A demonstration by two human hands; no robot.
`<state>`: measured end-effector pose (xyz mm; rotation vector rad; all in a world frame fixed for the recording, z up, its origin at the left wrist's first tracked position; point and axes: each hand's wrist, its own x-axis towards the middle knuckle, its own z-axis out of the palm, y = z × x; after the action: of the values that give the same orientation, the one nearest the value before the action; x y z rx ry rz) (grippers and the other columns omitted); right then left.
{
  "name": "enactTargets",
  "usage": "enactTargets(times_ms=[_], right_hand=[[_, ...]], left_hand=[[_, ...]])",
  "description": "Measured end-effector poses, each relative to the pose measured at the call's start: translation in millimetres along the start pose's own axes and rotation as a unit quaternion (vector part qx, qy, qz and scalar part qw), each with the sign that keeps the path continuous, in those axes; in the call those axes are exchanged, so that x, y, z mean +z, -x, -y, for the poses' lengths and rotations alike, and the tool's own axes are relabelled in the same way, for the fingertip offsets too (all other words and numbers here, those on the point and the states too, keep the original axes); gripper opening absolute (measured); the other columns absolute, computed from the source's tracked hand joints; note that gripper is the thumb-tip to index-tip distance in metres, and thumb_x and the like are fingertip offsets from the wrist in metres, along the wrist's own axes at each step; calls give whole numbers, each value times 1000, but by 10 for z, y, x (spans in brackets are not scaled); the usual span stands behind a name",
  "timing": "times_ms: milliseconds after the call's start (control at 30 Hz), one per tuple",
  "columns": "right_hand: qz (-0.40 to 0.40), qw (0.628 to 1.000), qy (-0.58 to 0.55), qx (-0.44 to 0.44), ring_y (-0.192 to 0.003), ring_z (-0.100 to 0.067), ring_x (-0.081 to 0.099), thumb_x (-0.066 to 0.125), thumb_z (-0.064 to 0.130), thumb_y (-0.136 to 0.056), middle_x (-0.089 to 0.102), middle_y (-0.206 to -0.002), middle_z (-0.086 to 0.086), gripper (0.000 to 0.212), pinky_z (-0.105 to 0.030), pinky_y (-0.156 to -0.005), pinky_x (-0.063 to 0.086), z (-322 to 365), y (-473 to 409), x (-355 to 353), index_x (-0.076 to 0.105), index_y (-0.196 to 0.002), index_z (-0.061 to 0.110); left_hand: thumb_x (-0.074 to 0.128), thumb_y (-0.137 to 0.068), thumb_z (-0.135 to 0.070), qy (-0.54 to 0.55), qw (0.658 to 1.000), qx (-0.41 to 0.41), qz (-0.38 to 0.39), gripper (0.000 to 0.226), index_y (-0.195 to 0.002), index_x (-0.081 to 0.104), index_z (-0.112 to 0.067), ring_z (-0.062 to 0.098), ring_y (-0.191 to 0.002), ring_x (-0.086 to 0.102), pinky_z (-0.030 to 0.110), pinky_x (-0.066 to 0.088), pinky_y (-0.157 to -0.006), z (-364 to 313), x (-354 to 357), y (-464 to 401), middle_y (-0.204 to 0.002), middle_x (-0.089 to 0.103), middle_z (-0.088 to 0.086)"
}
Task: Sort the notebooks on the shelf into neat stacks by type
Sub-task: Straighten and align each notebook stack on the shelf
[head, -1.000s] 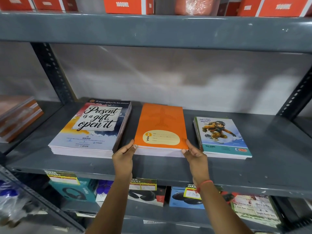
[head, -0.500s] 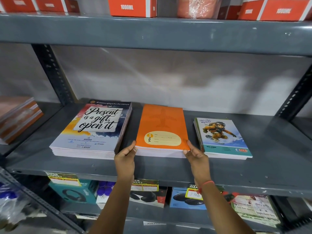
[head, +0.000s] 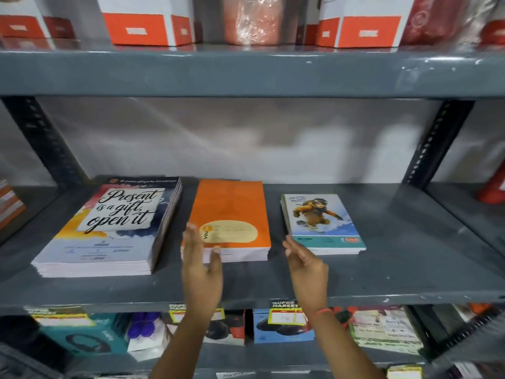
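Three notebook stacks lie on the grey shelf [head: 410, 269]. At the left is a thick stack with a "Present is a gift, open it" cover [head: 109, 228]. In the middle is an orange stack [head: 235, 212], and at the right a small stack with a skier cover [head: 322, 222]. My left hand [head: 200, 269] is open, fingers up, in front of the orange stack's near left corner. Just off that stack's near right corner is my right hand [head: 306, 266], also open and apart from the stack. Neither hand holds anything.
The shelf above [head: 246, 75] carries orange and white boxes [head: 147, 26]. Black perforated uprights [head: 41, 138] stand at both rear corners. Boxed headphones [head: 82, 337] and price tags fill the shelf below. Brown books [head: 8, 206] lie in the left bay.
Both hands have let go of the orange stack's near corners and pulled back with fingers spread. The view has tilted up and come closer.
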<state>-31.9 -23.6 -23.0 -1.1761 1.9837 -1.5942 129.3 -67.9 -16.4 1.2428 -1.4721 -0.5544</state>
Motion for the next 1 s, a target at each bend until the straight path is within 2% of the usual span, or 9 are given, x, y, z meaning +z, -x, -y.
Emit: enactTargets(times_ms=[67,133,200,267,400,533,667,767,1000], right_hand=[[-95,994,49,-32,-64,-9,61,58,5,-86,75,-89,-15,28,-14,-71,44,-65,-50,-273,68,-112,11],[-156,986,42,-25,-57,-19,57,54,11,-88,72,-85,-22,32,-24,-62,46,-118,-180,-567,64,-118,11],[-155,987,37,21,-79,-34,64,52,10,-91,64,-118,-25,39,-36,-78,50,-224,-365,-847,53,-130,14],[-104,992,26,68,-89,-29,60,49,14,-92,54,-131,-27,48,-39,-85,46,-341,-530,-1049,39,-139,17],[65,989,-35,132,-130,-24,43,44,30,-94,42,-145,-12,52,-35,-109,30,-574,-735,-1199,30,-143,20],[160,977,-43,131,-112,-15,48,46,38,-91,53,-131,-1,54,-35,-104,39,-646,-794,-1210,32,-143,29],[227,959,-99,135,-120,-14,48,51,24,-91,52,-126,7,55,-25,-100,35,-687,-864,-1350,31,-143,27],[230,954,-148,126,-119,-12,48,50,10,-91,51,-127,10,55,-27,-107,33,-693,-867,-1445,31,-143,19],[205,958,-149,134,-115,-10,49,46,2,-93,52,-134,1,49,-29,-110,33,-765,-864,-1440,37,-140,13]], left_hand=[[47,-88,-29,20,997,41,65,61,-141,20,-19,2,-138,19,-6,12,-103,-262,247,145,-146,19,-12],[44,-92,-27,49,987,25,150,52,-138,19,-26,1,-137,21,-8,13,-99,-468,544,285,-142,20,-17],[41,-96,-22,57,973,-18,221,51,-142,18,-26,4,-137,24,-2,19,-99,-594,855,394,-143,21,-16],[38,-96,-22,74,961,-90,250,54,-146,15,-21,4,-131,28,6,21,-95,-629,1073,419,-148,27,-8],[37,-97,-23,139,937,-206,247,56,-147,12,-18,12,-131,34,18,26,-98,-645,1324,397,-153,28,6],[38,-96,-19,131,943,-212,220,52,-145,21,-17,5,-112,35,14,28,-89,-664,1431,451,-147,39,11],[41,-95,-17,141,941,-223,213,52,-144,24,-17,7,-117,37,17,31,-94,-623,1422,452,-146,40,7],[42,-95,-15,156,939,-222,210,50,-143,27,-17,9,-120,38,20,30,-101,-617,1370,463,-140,43,2],[44,-94,-7,153,954,-216,142,41,-135,44,-11,12,-109,47,-4,45,-70,-603,1413,488,-120,53,0]])
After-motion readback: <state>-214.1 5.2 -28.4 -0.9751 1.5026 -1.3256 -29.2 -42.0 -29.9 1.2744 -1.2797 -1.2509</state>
